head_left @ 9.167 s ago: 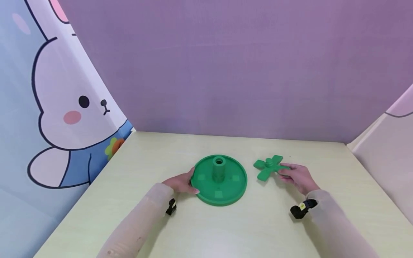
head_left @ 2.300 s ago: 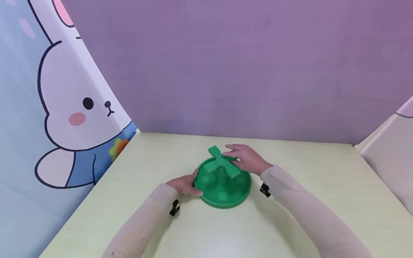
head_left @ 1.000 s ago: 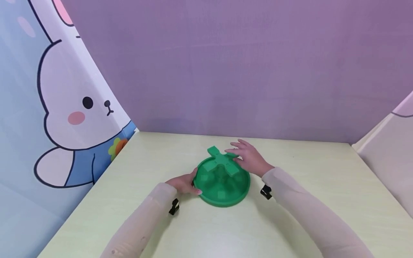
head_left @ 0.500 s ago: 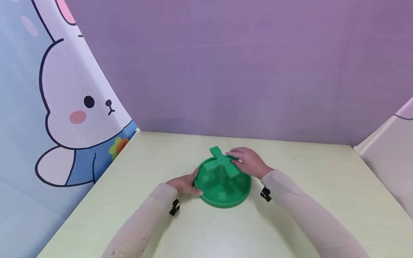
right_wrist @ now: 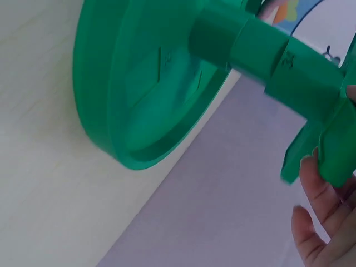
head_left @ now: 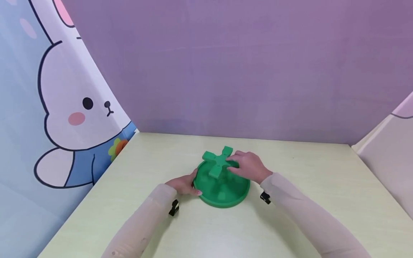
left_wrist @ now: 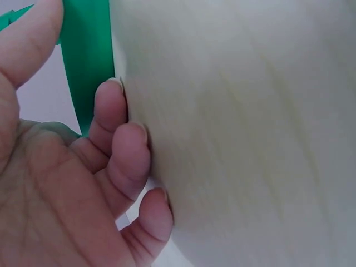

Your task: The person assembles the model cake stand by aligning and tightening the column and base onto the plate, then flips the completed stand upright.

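Gripped at its rim by the left hand (head_left: 184, 184), with thumb and index finger set wide around the edge: a green dish (head_left: 226, 199), flat on the pale tabletop (head_left: 213, 229). Beneath that grip, in the left wrist view, three bent fingers (left_wrist: 130, 147) close to the tabletop, too unclear to tell whether touching it.

Inside the dish, just right of the left fingers: flat square patches (head_left: 222, 195) on the floor and, rising upright from the middle, a stepped green column (right_wrist: 258, 50).

On top of the column, above the dish and just left of the right fingertips: a green cross piece (head_left: 220, 162) with four arms. Pinched by one of these arms in the narrow hold of the right hand (head_left: 250, 166), with part of the grip cut off at the edge of the right wrist view. Out beyond the right fingertips: three other arms, one toward the far side, one toward the left, one over the dish on the near side.
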Available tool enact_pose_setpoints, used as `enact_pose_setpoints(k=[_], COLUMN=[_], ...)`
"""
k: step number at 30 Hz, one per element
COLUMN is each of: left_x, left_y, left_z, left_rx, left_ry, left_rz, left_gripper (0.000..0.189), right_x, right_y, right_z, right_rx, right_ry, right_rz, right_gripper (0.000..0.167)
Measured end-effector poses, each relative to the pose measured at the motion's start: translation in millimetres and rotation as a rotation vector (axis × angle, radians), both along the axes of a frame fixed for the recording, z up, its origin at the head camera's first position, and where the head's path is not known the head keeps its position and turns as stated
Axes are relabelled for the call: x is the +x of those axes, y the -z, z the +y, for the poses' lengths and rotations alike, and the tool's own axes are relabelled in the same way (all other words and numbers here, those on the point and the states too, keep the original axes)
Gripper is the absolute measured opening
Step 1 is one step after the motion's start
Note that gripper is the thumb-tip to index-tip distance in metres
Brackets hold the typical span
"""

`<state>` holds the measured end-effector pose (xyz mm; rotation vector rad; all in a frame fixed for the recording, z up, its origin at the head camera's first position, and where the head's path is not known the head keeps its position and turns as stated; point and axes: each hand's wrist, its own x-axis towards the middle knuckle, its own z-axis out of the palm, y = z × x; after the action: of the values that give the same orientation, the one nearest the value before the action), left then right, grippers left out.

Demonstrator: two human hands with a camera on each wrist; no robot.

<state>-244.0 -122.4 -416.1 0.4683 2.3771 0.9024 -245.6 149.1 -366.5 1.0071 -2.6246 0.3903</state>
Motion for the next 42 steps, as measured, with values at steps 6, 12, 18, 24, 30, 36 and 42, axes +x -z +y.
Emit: enact_pose_setpoints(k=[6, 12, 18, 24, 30, 36, 42], left_x=[-0.5, -1.6, -0.3, 0.3, -1.3, -1.7, -0.8], left_y=[0.8, 2.9, 0.6, -2.5, -0.6, 1.5, 1.1], left_z=[-0.3, 0.5, 0.9, 1.5, 0.4, -2.2, -1.4], left_rx=[0.008, -0.019, -0.012, 0.004, 0.010, 0.000, 0.003], left_ry=[0.015, -0.001, -0.001, 0.002, 0.015, 0.036, 0.038], left_rz=[0.004, 0.009, 0.009, 0.016, 0.019, 0.033, 0.027], left_gripper=[0.102, 0.102, 0.102, 0.101, 0.101, 0.101, 0.101], right_x=[6.2, 2.7, -0.7, 3.5, 5.7, 13.9, 18.1], right_y=[-2.4, -5.4, -0.9, 1.5, 4.8, 4.3, 4.9], right_z=[-6, -3, 1, -1, -6, -13, -14], right_rx=[-0.020, -0.180, -0.121, -0.009, -0.024, -0.026, -0.084], right_ry=[0.003, -0.049, -0.009, 0.072, 0.101, 0.135, 0.133], right_rz=[0.027, 0.055, 0.107, 0.090, 0.153, 0.152, 0.122], right_gripper=[0.023, 0.020, 0.025, 0.026, 0.024, 0.025, 0.025])
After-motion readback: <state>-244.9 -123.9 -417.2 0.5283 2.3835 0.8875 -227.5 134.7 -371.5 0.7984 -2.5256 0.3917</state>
